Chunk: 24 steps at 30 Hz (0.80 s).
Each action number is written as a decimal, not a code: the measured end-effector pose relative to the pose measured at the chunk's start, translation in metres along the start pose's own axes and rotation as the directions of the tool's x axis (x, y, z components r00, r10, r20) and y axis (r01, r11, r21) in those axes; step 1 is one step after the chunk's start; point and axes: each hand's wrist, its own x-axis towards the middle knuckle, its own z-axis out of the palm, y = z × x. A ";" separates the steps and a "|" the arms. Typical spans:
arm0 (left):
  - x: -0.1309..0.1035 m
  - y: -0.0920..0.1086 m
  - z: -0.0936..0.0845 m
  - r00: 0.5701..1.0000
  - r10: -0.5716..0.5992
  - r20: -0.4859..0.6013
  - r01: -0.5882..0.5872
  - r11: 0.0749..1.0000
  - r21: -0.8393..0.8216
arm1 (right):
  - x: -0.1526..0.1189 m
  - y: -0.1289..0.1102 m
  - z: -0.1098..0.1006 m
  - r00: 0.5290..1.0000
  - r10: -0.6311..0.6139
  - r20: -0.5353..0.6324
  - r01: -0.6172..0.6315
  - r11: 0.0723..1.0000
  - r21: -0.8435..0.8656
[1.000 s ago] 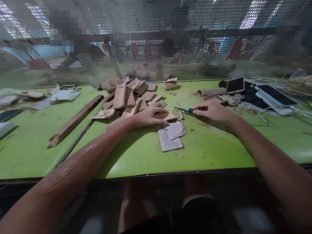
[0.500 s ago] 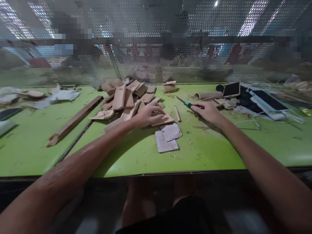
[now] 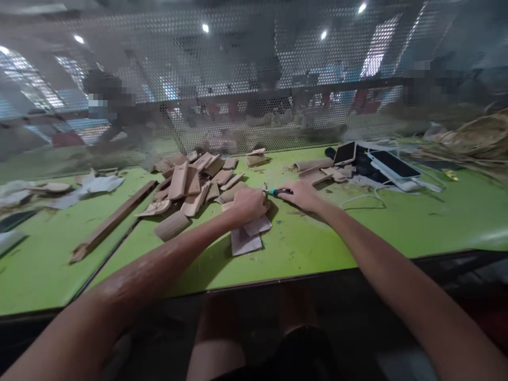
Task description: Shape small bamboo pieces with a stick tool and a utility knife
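Note:
A knife with a black and teal handle (image 3: 281, 192) is in my right hand (image 3: 304, 196), its fingers wrapped round the grip. The knife points left, its front end close to the fingers of my left hand (image 3: 250, 205). Those fingers are curled closed; what is between them is too hidden to make out. Under and in front of my left hand lie pieces of pale paper (image 3: 246, 242). A heap of split bamboo pieces (image 3: 190, 182) sits just beyond and left of it, with a curved piece (image 3: 172, 226) beside my left forearm.
A long wooden bar (image 3: 115, 221) lies at left near a seam in the green table (image 3: 317, 248). Two phones, a dark-screened one (image 3: 345, 153) and a pale-blue-edged one (image 3: 395, 165), lie at right with a white cable (image 3: 365, 197). A perforated screen (image 3: 238, 116) stands behind.
My left hand has closed and come down where a small wooden stick lay; the stick no longer shows clearly. My right hand has brought the knife left to it. The view has shifted.

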 end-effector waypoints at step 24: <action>-0.011 -0.009 0.011 0.998 -0.026 -0.062 0.022 0.998 -0.065 | 0.001 0.001 -0.006 0.998 -0.048 0.044 0.049 0.999 -0.017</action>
